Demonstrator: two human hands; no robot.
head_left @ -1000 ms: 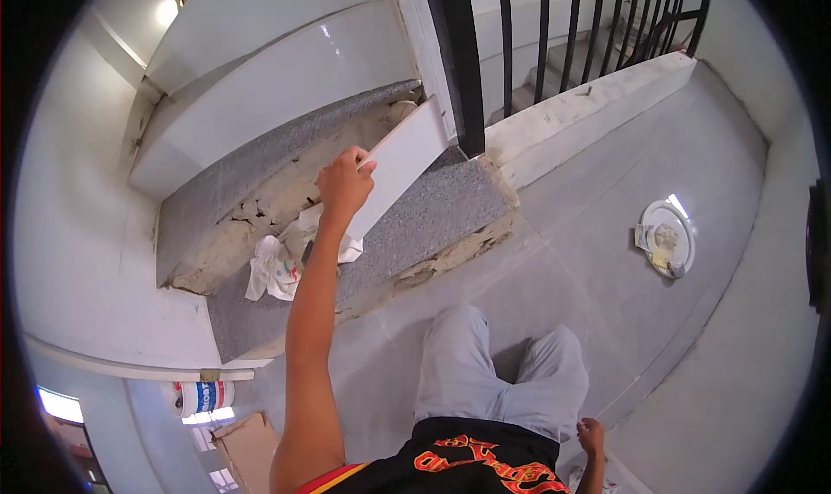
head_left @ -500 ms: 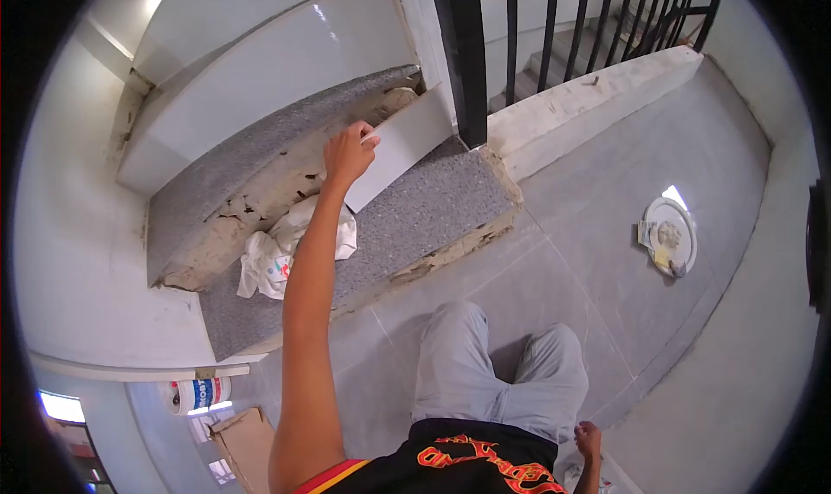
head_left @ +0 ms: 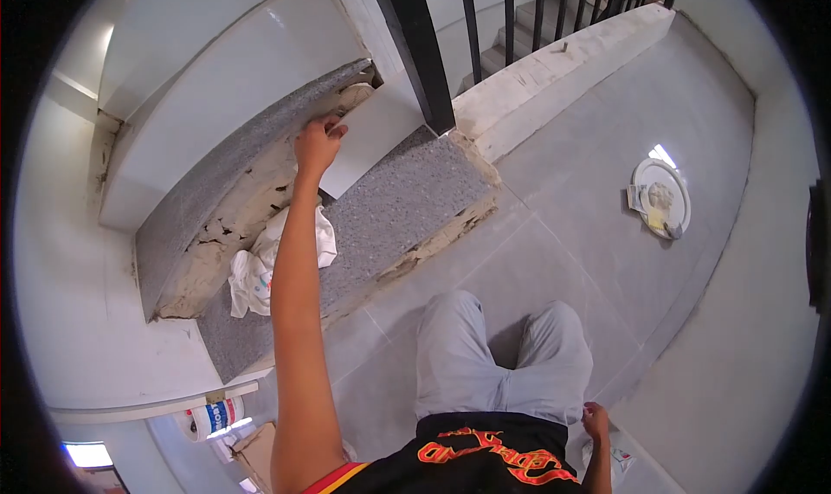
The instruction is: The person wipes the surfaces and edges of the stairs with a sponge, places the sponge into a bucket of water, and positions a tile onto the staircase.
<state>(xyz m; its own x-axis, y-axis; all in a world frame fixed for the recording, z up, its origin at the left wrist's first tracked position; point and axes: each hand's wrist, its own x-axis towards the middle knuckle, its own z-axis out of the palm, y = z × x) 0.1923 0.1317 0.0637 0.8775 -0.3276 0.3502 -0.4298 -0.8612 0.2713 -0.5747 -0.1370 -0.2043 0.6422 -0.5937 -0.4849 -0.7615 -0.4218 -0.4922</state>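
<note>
My left hand [head_left: 319, 146] grips the upper edge of a white tile piece [head_left: 372, 135], fingers closed over it. The tile stands on the grey speckled step [head_left: 407, 191], leaning near the rough riser [head_left: 251, 201], its far end by the black railing post [head_left: 415, 52]. White crumpled plastic bags [head_left: 255, 277] lie on the step beside my left forearm. My right hand [head_left: 595, 419] is low at the right, next to my knee, with its fingers curled; whatever it may hold is too small to make out.
A white round plate or lid [head_left: 662, 198] with pale paste and a small tool lies on the grey floor tiles at right. A labelled bucket [head_left: 212, 418] and cardboard [head_left: 257, 452] are at lower left. A low white kerb [head_left: 563, 70] runs under the railing.
The view has shifted. My left hand has brought the tile closer to the riser, and the tile now sits less slanted across the step. My right hand stays beside my leg.
</note>
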